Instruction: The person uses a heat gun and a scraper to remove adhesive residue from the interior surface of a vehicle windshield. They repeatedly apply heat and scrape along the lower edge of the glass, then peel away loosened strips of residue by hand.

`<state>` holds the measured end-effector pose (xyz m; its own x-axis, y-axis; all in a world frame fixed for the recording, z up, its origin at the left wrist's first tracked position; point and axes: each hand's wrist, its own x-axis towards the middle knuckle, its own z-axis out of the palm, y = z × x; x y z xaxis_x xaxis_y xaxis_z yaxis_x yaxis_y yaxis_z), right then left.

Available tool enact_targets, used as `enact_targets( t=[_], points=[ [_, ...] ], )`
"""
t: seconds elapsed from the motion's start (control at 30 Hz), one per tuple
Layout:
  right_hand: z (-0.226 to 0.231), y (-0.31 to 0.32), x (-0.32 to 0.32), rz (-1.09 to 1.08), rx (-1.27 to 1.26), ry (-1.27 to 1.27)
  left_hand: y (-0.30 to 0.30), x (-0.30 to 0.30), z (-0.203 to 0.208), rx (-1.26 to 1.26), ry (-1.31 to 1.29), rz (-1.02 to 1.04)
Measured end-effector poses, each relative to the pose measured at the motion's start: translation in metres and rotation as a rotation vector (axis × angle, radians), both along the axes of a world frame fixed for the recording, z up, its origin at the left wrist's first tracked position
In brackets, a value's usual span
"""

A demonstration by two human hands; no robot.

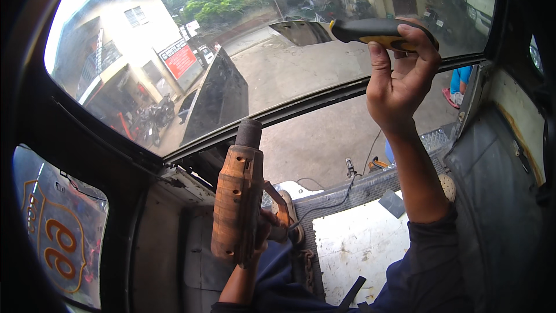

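My left hand [264, 229] is wrapped round the handle of a heat gun [236, 203], an orange-brown tool with a dark round nozzle pointing up at the lower frame of the rear window. Raised in front of the glass pane [324, 75], my right hand [402, 75] pinches a scraper [385, 33] between thumb and fingers. Its handle is black and yellow, and its broad, shiny blade [301, 32] points left. Whether the blade touches the glass I cannot tell. A dark four-sided patch [217, 101] shows at the pane's lower left.
Below the pane is an open gap onto concrete ground [324, 139]. A white board [353, 249] lies on the floor by my feet, with a small dark square [392, 203] on it. A cord [341, 200] crosses the sill. Outside at right, a person's blue-clothed leg [460, 81] shows.
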<state>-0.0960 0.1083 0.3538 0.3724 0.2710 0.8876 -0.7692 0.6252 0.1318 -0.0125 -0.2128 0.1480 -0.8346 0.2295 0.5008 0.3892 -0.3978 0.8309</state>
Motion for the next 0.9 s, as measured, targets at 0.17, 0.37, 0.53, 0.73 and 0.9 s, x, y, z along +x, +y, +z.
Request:
enact_targets(
  t=[0.17, 0.37, 0.53, 0.73, 0.9],
  points=[
    [-0.0019, -0.0060, 0.0018, -0.076, 0.064, -0.012, 0.0002, 0.0005, 0.0007, -0.031, 0.020, 0.014],
    [0.0001, -0.0076, 0.0067, -0.158, 0.004, 0.020, 0.0040, 0.0050, 0.0075, -0.055, 0.032, 0.041],
    [0.0016, -0.0059, 0.0042, -0.020, -0.019, 0.017, 0.0010, 0.0061, 0.0054, -0.108, 0.038, 0.073],
    [0.0004, -0.0028, 0.0050, -0.094, 0.001, -0.052, -0.0011, -0.0027, -0.0001, -0.027, 0.012, 0.018],
    [-0.0017, -0.0077, 0.0044, -0.127, 0.020, -0.002, 0.0049, 0.0019, 0.0017, 0.016, 0.047, -0.018]
  ],
)
